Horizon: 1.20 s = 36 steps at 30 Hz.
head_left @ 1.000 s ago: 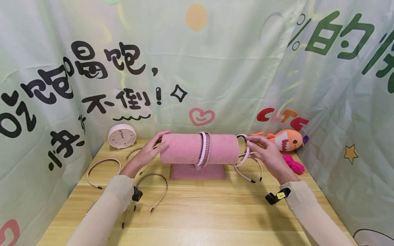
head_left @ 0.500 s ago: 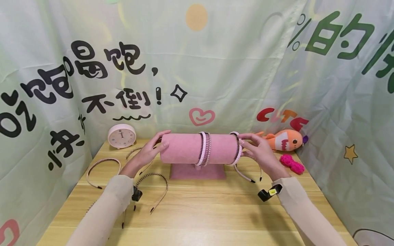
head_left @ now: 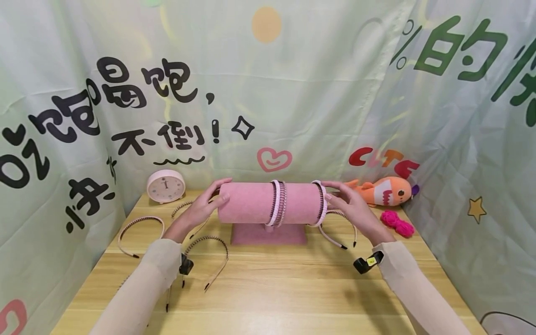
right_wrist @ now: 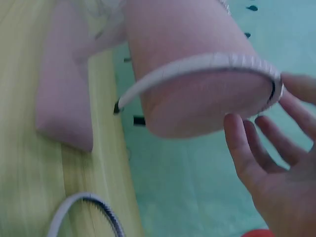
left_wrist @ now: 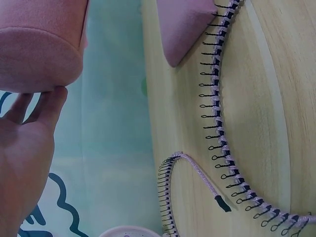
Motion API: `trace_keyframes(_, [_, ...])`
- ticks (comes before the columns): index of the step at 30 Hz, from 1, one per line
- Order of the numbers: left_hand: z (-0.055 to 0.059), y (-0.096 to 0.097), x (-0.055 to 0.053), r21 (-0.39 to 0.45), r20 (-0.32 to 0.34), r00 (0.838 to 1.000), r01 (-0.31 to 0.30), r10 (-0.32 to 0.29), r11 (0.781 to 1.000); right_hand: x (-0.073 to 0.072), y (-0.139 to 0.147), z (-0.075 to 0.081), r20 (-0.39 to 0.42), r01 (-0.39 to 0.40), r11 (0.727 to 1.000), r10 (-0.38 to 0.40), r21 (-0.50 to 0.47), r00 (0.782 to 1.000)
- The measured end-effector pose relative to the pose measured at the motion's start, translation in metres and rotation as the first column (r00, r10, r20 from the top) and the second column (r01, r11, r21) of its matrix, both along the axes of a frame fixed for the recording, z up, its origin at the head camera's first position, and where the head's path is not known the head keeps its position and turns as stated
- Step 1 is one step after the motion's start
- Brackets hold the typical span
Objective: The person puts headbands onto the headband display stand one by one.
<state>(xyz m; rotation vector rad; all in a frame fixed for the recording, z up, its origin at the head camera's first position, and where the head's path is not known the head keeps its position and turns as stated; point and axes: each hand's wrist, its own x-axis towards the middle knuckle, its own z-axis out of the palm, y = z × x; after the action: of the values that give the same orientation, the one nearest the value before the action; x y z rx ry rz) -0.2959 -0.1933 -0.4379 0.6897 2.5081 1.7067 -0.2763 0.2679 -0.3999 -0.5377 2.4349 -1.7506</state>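
Note:
A pink padded cylinder stands on a pink base. My left hand touches its left end, thumb at the front edge and fingers at the top; in the left wrist view, straight fingertips rest against the end face. A whitish headband with dark teeth sits tilted around the cylinder's right end. My right hand is at that end, fingers spread and fairly straight, a fingertip touching the headband's edge. Around the middle sit other headbands, one whitish and one toothed, side by side.
Several headbands lie left on the wooden table, including a toothed headband. Another headband lies behind my right hand. A pink clock stands back left. An orange plush toy and bright pink yarn are right.
My right hand has moved left, and the whitish headband has slid from beyond the cylinder's right end onto it. My left hand stays at the left end.

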Motion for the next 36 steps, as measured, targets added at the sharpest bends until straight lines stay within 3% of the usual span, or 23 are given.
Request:
trace_keyframes(6, [0.0,0.0,0.0,-0.004,0.004,1.0,-0.002,0.002,1.0,0.001,0.009,-0.001,-0.027,-0.113,0.989,0.116,0.09,0.993])
trace_keyframes(17, [-0.002,0.0,-0.001,-0.002,-0.002,1.0,0.0,0.0,1.0,-0.003,0.007,0.001,-0.101,-0.186,0.967,0.205,0.174,0.974])
trace_keyframes(24, [-0.001,-0.001,-0.001,-0.002,0.0,1.0,-0.003,0.003,1.0,-0.006,0.006,0.001,-0.106,-0.192,0.968,0.21,0.16,0.972])
trace_keyframes(36, [-0.003,0.0,-0.003,0.009,-0.01,1.0,0.005,-0.005,1.0,-0.013,-0.002,-0.002,-0.188,-0.138,0.972,0.174,0.192,0.966])
